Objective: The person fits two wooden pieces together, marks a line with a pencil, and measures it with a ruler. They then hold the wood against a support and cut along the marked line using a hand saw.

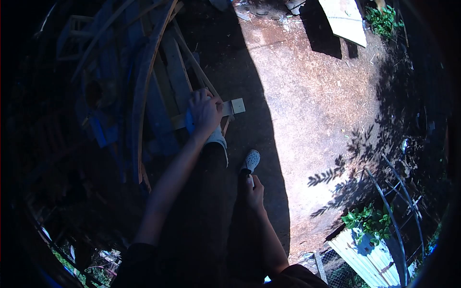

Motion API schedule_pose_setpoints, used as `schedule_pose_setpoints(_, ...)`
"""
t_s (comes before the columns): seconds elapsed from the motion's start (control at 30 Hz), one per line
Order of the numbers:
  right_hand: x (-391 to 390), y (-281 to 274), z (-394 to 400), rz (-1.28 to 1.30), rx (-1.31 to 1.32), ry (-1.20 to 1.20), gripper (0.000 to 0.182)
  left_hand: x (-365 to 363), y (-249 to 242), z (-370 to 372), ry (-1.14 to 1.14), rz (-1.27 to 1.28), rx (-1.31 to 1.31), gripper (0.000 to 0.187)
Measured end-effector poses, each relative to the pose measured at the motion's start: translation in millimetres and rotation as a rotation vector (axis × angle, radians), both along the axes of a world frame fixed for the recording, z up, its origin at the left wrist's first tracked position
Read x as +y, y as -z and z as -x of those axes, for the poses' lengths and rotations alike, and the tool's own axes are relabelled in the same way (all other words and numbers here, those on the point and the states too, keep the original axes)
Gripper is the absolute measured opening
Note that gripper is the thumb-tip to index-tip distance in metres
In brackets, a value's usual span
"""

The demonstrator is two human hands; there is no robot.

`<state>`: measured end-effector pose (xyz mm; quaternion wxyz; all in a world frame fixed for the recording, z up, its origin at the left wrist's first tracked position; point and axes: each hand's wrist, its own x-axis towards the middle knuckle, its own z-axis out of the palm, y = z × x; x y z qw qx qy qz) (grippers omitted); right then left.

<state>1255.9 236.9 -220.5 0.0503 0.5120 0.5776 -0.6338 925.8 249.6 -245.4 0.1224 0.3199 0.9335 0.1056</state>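
Observation:
My left hand (206, 111) is closed over a pale wooden strip (227, 109), its fingers curled down on the wood. The strip lies across some planks, and its light, squared end (238, 105) sticks out to the right. Just below this hand is a white shoe (217, 138), close against the strip. My right hand (257, 191) is lower down beside my leg, fingers closed around a small object, part dark and part light, that I cannot make out. Beyond it, my other speckled shoe (252, 159) stands on the ground.
Planks (175, 67) are piled at the left in shade, with a long curved board (145, 81) along them. Sunlit ground (312, 110) spreads to the right. A pale panel (343, 21) is at the top right; corrugated sheeting (367, 259) and a leafy plant (367, 222) are at the bottom right.

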Motion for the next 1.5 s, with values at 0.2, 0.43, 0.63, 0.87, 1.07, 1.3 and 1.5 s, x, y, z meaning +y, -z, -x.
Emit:
schedule_pose_setpoints(0.2,68.4,9.9,116.9,-0.084,-0.083,-0.173,0.044,3.2,0.6,1.5,0.02,-0.001,0.055,0.012)
schedule_pose_setpoints(0.43,2.6,21.3,31.2,-0.026,0.017,-0.005,0.041,5.3,-0.8,2.1,0.001,0.028,0.038,0.009)
schedule_pose_setpoints(0.63,-9.1,-21.6,-37.3,0.042,0.061,0.077,0.044,1.1,0.5,2.9,0.014,0.021,0.062,0.012)
schedule_pose_setpoints(0.87,52.7,31.9,114.1,-0.054,0.077,-0.066,0.044,3.2,0.1,2.9,0.032,0.062,0.09,0.012)
schedule_pose_setpoints(1.07,29.1,44.4,95.9,-0.061,0.125,0.002,0.041,5.5,-7.2,3.5,0.037,0.094,0.037,0.015)
schedule_pose_setpoints(1.3,-25.6,40.1,-6.1,0.006,0.099,0.059,0.041,3.5,-0.6,1.2,0.034,0.099,0.049,0.01)
schedule_pose_setpoints(1.5,42.7,54.4,101.7,-0.052,0.179,-0.012,0.045,3.5,-1.7,4.2,0.042,0.089,0.059,0.011)
